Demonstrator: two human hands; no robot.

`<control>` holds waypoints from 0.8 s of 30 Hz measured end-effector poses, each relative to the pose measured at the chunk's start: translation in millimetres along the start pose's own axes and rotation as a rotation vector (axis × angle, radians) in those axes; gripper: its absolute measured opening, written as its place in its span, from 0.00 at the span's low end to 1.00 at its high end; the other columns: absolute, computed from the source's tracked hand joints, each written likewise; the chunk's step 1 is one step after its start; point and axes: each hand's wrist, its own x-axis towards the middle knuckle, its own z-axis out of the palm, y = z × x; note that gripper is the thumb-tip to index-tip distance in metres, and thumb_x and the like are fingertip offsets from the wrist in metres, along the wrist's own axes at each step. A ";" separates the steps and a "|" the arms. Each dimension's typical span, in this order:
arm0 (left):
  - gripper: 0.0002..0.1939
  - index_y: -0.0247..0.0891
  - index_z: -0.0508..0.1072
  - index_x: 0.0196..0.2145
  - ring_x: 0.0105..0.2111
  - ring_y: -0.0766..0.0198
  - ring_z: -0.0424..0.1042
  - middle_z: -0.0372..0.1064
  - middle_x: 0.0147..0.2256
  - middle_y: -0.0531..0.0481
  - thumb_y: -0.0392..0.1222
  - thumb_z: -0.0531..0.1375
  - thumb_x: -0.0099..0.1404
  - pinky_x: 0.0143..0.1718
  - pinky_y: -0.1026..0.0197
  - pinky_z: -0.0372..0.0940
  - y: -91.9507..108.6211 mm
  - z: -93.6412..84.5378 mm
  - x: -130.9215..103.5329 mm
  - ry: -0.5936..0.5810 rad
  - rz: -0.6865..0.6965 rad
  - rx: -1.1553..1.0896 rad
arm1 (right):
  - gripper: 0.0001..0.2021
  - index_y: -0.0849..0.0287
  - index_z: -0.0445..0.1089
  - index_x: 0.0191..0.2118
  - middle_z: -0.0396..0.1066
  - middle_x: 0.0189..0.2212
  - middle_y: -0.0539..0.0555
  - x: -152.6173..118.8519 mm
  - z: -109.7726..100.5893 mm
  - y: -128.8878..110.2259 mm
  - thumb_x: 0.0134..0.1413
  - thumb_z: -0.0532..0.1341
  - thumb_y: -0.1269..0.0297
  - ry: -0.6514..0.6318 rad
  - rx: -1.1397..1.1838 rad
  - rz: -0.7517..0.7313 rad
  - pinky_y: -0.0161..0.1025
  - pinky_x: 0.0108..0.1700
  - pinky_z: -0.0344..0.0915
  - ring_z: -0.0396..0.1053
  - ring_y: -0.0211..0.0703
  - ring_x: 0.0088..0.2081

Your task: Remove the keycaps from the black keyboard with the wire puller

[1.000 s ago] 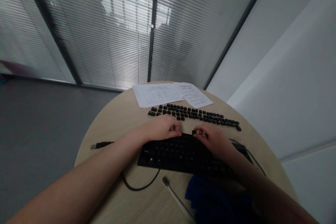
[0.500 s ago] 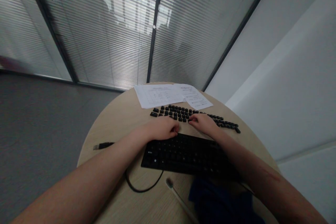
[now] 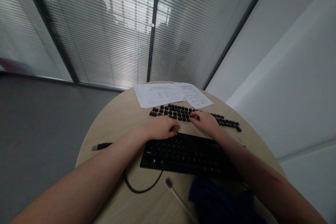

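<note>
Mid-frame, left hand [image 3: 161,128] curls loosely at the keyboard [image 3: 183,154] top edge; right hand [image 3: 206,121] pinches among loose keycaps [image 3: 178,112] on the tabletop [image 3: 118,119]

On the far side of our round wooden table [image 3: 115,119] we see two printed sheets of paper [image 3: 157,94], one overlapping the other, lying flat near the edge. To our left a USB plug [image 3: 101,146] rests on the wood, and its black cable [image 3: 139,187] loops toward us across the tabletop. Close to us lies a thin light-coloured brush [image 3: 178,199], its bristled head pointing away, just beside a crumpled dark blue cloth [image 3: 220,203]. Behind the table we have glass panels with horizontal blinds [image 3: 105,35], a grey floor [image 3: 39,129], and a white wall [image 3: 288,59] on the right.
</note>
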 end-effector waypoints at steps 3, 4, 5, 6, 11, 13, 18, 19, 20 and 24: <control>0.06 0.42 0.82 0.37 0.33 0.57 0.74 0.79 0.33 0.48 0.38 0.64 0.64 0.37 0.58 0.62 -2.8 0.3 0.5 0.001 0.005 -0.029 | 0.16 0.55 0.82 0.47 0.84 0.42 0.58 -10.9 -11.9 3.9 0.71 0.58 0.55 0.062 0.025 0.009 0.45 0.46 0.70 0.79 0.53 0.43; 0.06 0.42 0.82 0.37 0.32 0.57 0.74 0.78 0.33 0.49 0.38 0.64 0.63 0.37 0.58 0.63 -3.9 0.6 0.7 0.002 0.008 -0.030 | 0.17 0.56 0.82 0.45 0.84 0.43 0.59 -16.6 -16.3 6.3 0.72 0.56 0.55 0.091 0.053 0.001 0.46 0.47 0.71 0.79 0.54 0.44; 0.05 0.42 0.82 0.37 0.32 0.58 0.74 0.78 0.32 0.49 0.39 0.64 0.63 0.37 0.58 0.63 -5.0 1.0 0.7 0.002 0.012 -0.027 | 0.18 0.56 0.81 0.43 0.83 0.42 0.60 -23.4 -20.6 9.0 0.72 0.55 0.55 0.133 0.106 -0.013 0.47 0.48 0.71 0.79 0.55 0.44; 0.05 0.42 0.82 0.37 0.32 0.58 0.74 0.78 0.32 0.49 0.39 0.64 0.64 0.37 0.58 0.63 -6.1 1.5 0.8 0.003 0.016 -0.018 | 0.19 0.57 0.81 0.42 0.83 0.41 0.60 -31.4 -24.8 11.9 0.73 0.54 0.55 0.177 0.179 -0.028 0.48 0.49 0.71 0.79 0.55 0.43; 0.07 0.42 0.82 0.38 0.34 0.58 0.75 0.79 0.34 0.48 0.42 0.62 0.66 0.37 0.58 0.63 -11.2 4.2 0.6 -0.007 0.035 0.025 | 0.28 0.54 0.81 0.42 0.81 0.39 0.57 -81.2 -40.3 18.2 0.75 0.46 0.46 0.338 0.497 0.033 0.49 0.49 0.73 0.78 0.53 0.43; 0.09 0.41 0.82 0.38 0.34 0.58 0.75 0.80 0.35 0.47 0.42 0.61 0.67 0.37 0.58 0.64 -12.8 5.1 0.8 -0.022 0.028 0.017 | 0.31 0.53 0.80 0.39 0.78 0.32 0.56 -99.8 -44.1 15.0 0.74 0.44 0.42 0.326 0.577 0.111 0.46 0.39 0.73 0.76 0.51 0.36; 0.12 0.40 0.82 0.38 0.33 0.60 0.74 0.79 0.34 0.47 0.46 0.59 0.69 0.37 0.59 0.63 -14.3 5.8 2.4 -0.028 -0.015 -0.013 | 0.29 0.55 0.76 0.35 0.68 0.19 0.49 -123.1 -49.2 4.2 0.72 0.47 0.39 0.049 0.847 0.193 0.39 0.25 0.65 0.68 0.44 0.22; 0.12 0.40 0.82 0.38 0.33 0.60 0.74 0.79 0.34 0.48 0.46 0.59 0.70 0.37 0.59 0.63 -14.0 5.6 2.9 -0.031 -0.015 -0.020 | 0.27 0.55 0.75 0.36 0.69 0.19 0.49 -123.8 -49.2 3.4 0.71 0.50 0.40 -0.008 0.888 0.167 0.39 0.27 0.67 0.70 0.43 0.23; 0.12 0.39 0.82 0.38 0.33 0.60 0.74 0.79 0.34 0.48 0.46 0.59 0.70 0.37 0.59 0.63 -13.5 5.4 3.3 -0.032 -0.016 -0.025 | 0.23 0.55 0.75 0.37 0.71 0.20 0.49 -123.8 -48.8 3.1 0.70 0.54 0.42 -0.065 0.926 0.130 0.39 0.29 0.68 0.71 0.43 0.24; 0.12 0.39 0.81 0.37 0.33 0.60 0.73 0.78 0.33 0.48 0.46 0.59 0.70 0.37 0.58 0.62 -11.3 4.6 3.8 -0.039 -0.038 -0.034 | 0.15 0.56 0.72 0.46 0.78 0.28 0.50 -122.3 -41.5 5.1 0.64 0.64 0.50 -0.260 1.085 -0.020 0.39 0.34 0.74 0.76 0.42 0.30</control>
